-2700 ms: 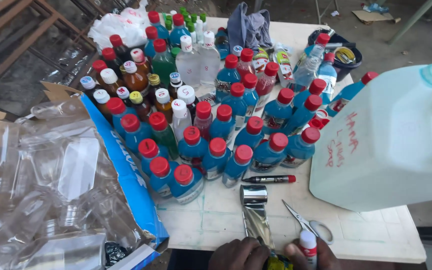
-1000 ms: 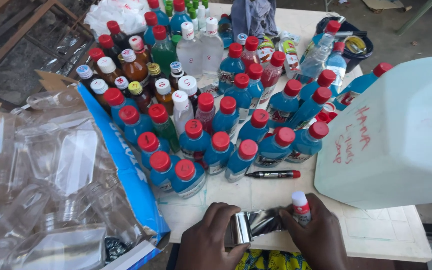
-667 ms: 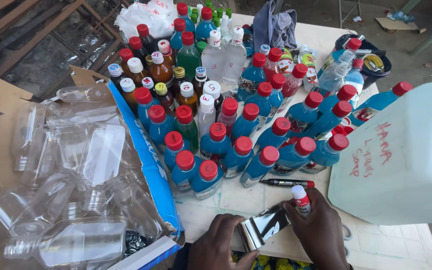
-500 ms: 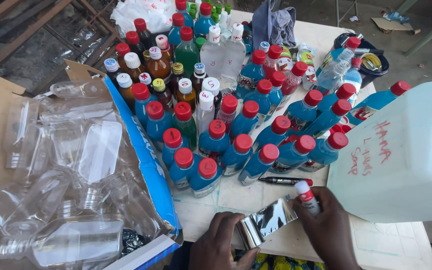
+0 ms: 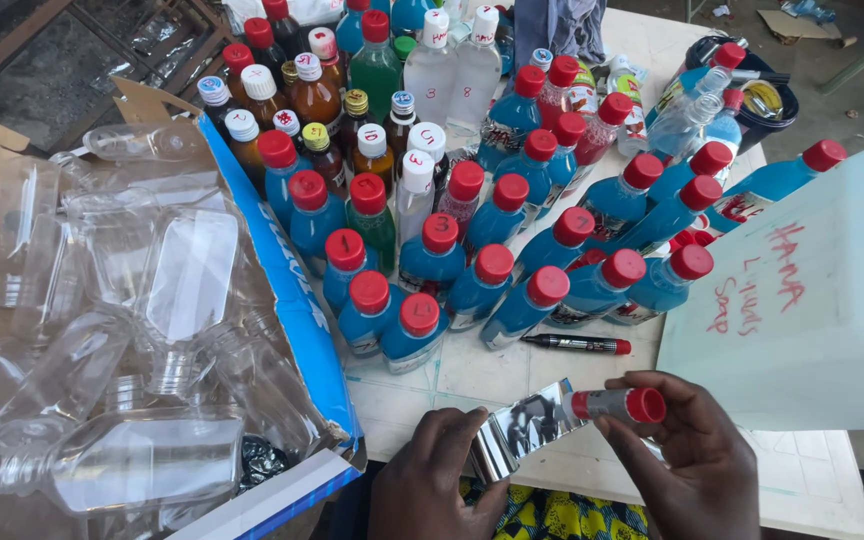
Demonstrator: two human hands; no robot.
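Holding a shiny silver foil strip low over the near edge of the pale tiled worktop, the left hand pinches the strip's lower end between thumb and fingers. The right hand is closed around a small tube with a red cap, gripping it sideways so that its base touches the upper end of the foil. Just beyond the hands, a black marker with a red end lies flat on the worktop. Behind the marker stands a dense cluster of blue bottles with red caps, several leaning, with brown, green and clear bottles in the rows farther back. On the right, a large translucent white jug with red handwriting stands close beside the right hand. On the left, a cardboard box with a blue edge holds a heap of empty clear plastic bottles.
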